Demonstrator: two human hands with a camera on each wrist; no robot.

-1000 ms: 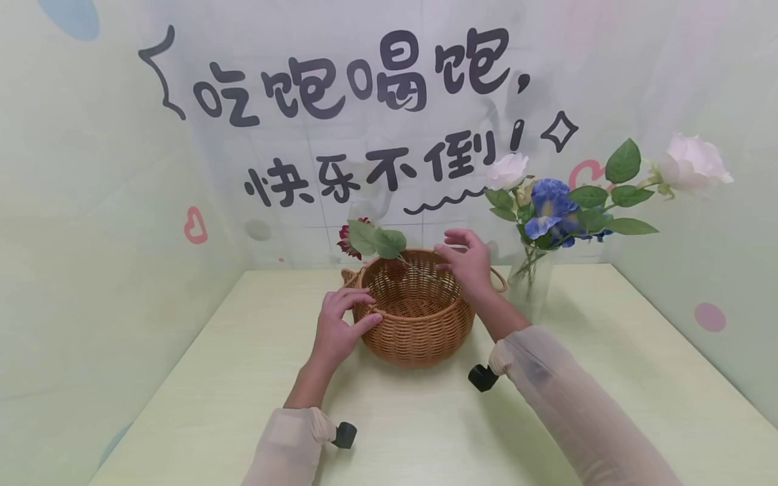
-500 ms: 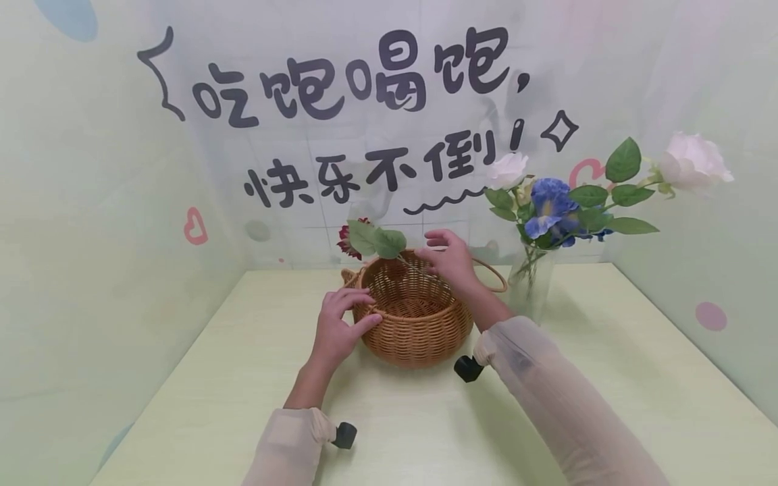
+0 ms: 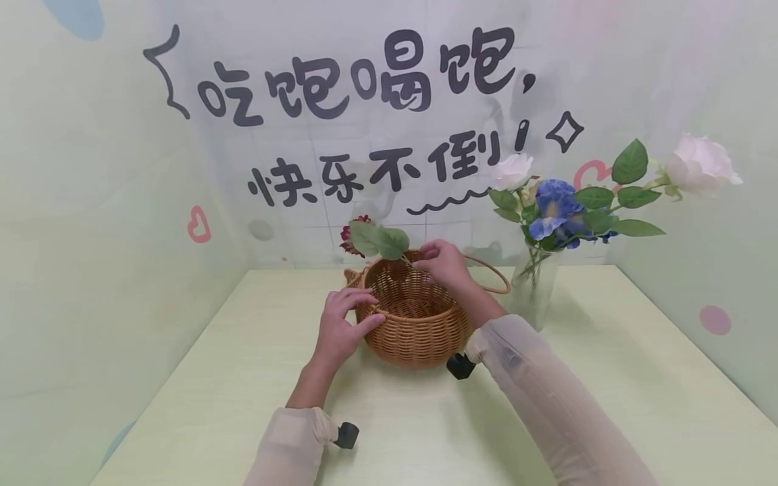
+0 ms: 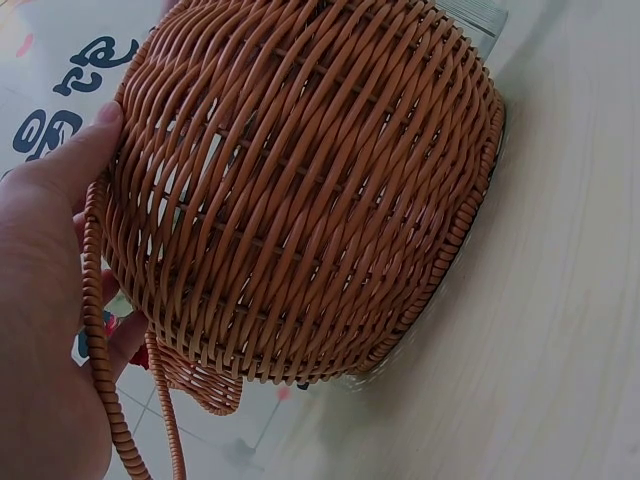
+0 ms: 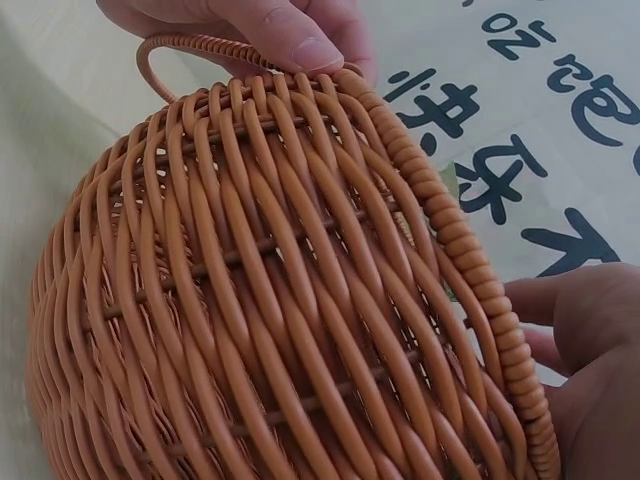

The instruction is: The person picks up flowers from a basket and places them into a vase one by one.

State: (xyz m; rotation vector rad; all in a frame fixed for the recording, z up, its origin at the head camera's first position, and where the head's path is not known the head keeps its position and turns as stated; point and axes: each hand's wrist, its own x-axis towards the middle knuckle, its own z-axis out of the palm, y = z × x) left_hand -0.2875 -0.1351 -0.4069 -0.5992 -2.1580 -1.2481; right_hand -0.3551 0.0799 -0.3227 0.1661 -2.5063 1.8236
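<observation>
A round brown wicker basket (image 3: pixel 416 344) stands on the table. My left hand (image 3: pixel 340 325) grips its left rim; in the left wrist view the thumb (image 4: pixel 95 140) lies outside and the other fingers pass behind the rim. A dark red artificial flower (image 3: pixel 353 236) with broad green leaves (image 3: pixel 392 243) leans over the basket's back left rim. Over the basket's opening, my right hand (image 3: pixel 448 266) pinches the flower's thin stem just below the leaves. In the right wrist view, the right hand (image 5: pixel 590 350) is beside the rim, its fingertips partly hidden by the wicker.
Right of the basket, a clear glass vase (image 3: pixel 535 290) holds pale pink roses (image 3: pixel 702 163) and blue flowers (image 3: pixel 553 206). A wicker handle (image 3: pixel 495 270) loops out from the basket's right side toward the vase. Behind stands a wall with black lettering (image 3: pixel 395 169).
My right hand has moved left across the basket's opening to the flower stem, and its fingers have closed on it. The left hand stays on the rim.
</observation>
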